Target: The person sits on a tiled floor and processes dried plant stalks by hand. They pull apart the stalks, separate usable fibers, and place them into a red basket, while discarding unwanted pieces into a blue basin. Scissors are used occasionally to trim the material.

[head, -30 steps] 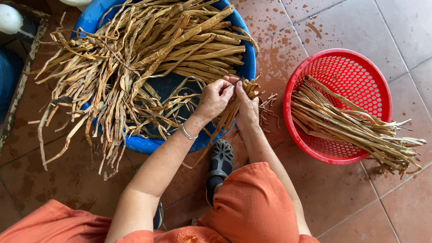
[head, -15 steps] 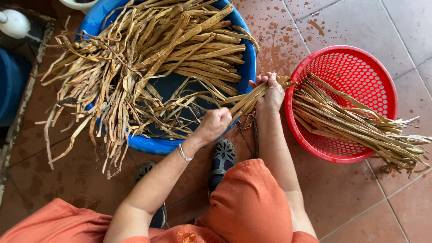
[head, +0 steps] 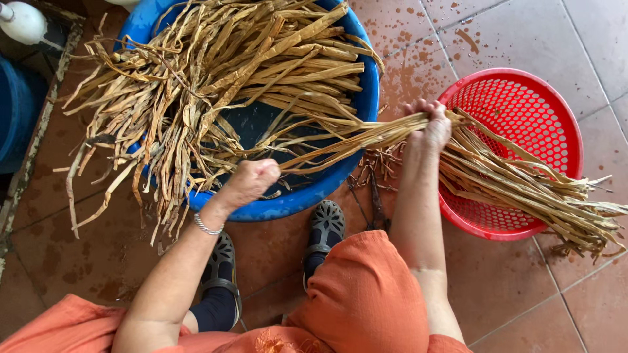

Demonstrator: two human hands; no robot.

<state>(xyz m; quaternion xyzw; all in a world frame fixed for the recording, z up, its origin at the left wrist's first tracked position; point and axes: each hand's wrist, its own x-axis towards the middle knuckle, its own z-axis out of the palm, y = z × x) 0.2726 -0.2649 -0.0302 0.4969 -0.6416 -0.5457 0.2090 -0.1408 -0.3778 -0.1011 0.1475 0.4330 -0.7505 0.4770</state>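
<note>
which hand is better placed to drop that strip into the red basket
Right, probably. The right hand grips the long strip beside the red basket rim; the left hand holds its far end over the blue tub.

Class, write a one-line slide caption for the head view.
Right hand carries dried strips from blue tub toward red basket; left hand fisted.

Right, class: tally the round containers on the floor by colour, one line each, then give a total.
Blue basin: 1
Red basket: 1
Total: 2
</note>
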